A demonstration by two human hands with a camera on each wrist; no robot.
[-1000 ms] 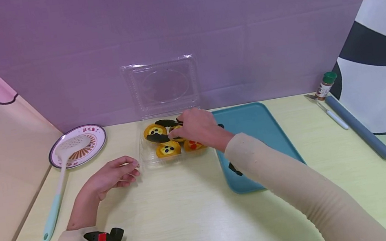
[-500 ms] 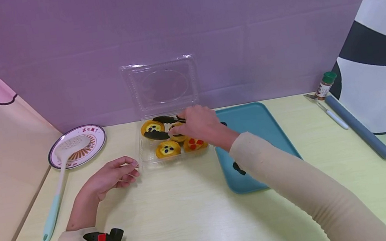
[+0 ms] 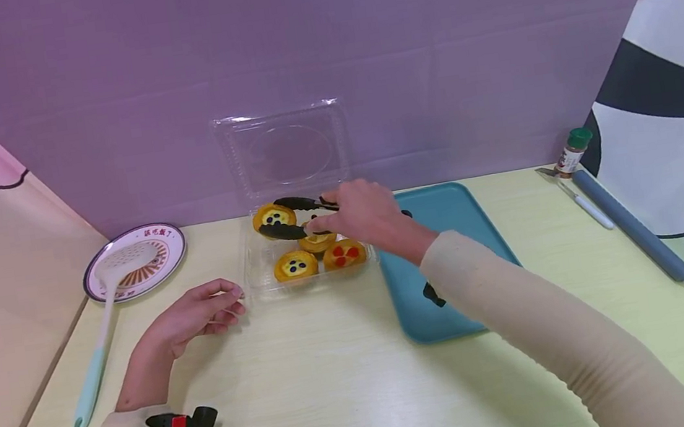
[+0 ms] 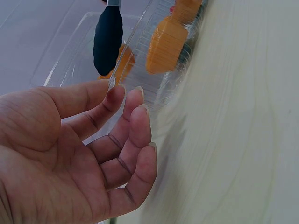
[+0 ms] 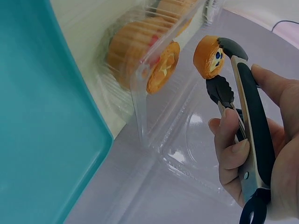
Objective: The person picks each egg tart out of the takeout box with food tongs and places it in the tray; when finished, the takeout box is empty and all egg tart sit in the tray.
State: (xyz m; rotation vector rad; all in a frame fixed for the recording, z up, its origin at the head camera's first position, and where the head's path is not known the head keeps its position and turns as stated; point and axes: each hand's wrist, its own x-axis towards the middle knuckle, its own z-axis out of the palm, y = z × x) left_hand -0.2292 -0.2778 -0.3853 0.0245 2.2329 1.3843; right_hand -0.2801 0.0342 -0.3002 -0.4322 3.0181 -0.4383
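My right hand (image 3: 368, 213) grips a pair of black-tipped tongs (image 5: 256, 126). Between the tong tips is an egg tart (image 5: 205, 57) with dark blue dots on top, raised over the back left of a clear plastic clamshell box (image 3: 253, 284). Inside the box lie three more tarts: a dotted one (image 3: 295, 266) at front left, a red-topped one (image 3: 344, 253) at front right, and one (image 3: 317, 240) behind, partly covered by the right hand. At the box's near left corner, my left hand (image 4: 88, 144) pinches the rim between thumb and forefinger, other fingers loosely curled.
The box's lid (image 3: 290, 151) stands upright at the back. A blue tray (image 3: 442, 228) lies right of the box under the right forearm. At left, a slotted turner (image 3: 96, 372) rests on a plate (image 3: 172, 248). A green-capped jar (image 3: 572, 152), a knife (image 3: 591, 208) and a grey-blue rod (image 3: 636, 227) lie far right.
The right hand has moved up and to the right, and the tart in the tongs has risen from the box. The left hand stays at the corner.
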